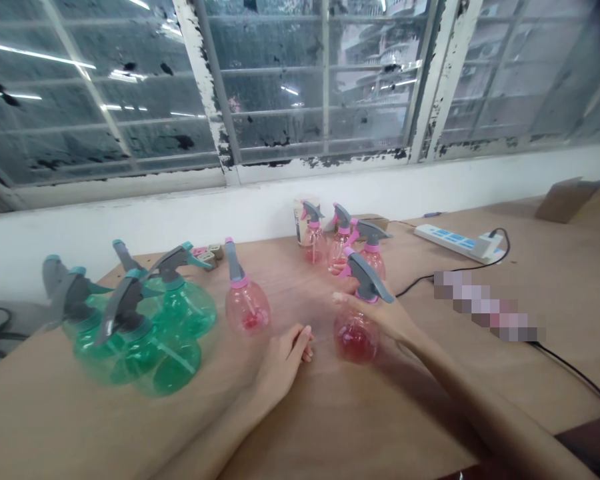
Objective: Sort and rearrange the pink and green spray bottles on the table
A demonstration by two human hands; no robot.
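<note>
My right hand (387, 317) is wrapped around the neck of a pink spray bottle (356, 337) with a grey trigger head; its fingers are partly hidden behind the bottle. Reddish liquid shows low in this bottle. On the table, my left hand (285, 357) rests with curled fingers and nothing visible in them. Just beyond it stands another pink spray bottle (247, 310), upright and untouched. Three more pink spray bottles, one of them here (314, 243), are grouped behind my right hand. To the left, several green spray bottles (173, 363) with grey heads stand close together.
A white power strip (450, 243) with a plugged-in adapter (486, 248) lies at the back right, its black cable (420, 285) crossing the table. A cardboard box (565, 200) is at the far right. Behind the pink bottles stands a printed cup (299, 223). The window wall bounds the table (300, 420).
</note>
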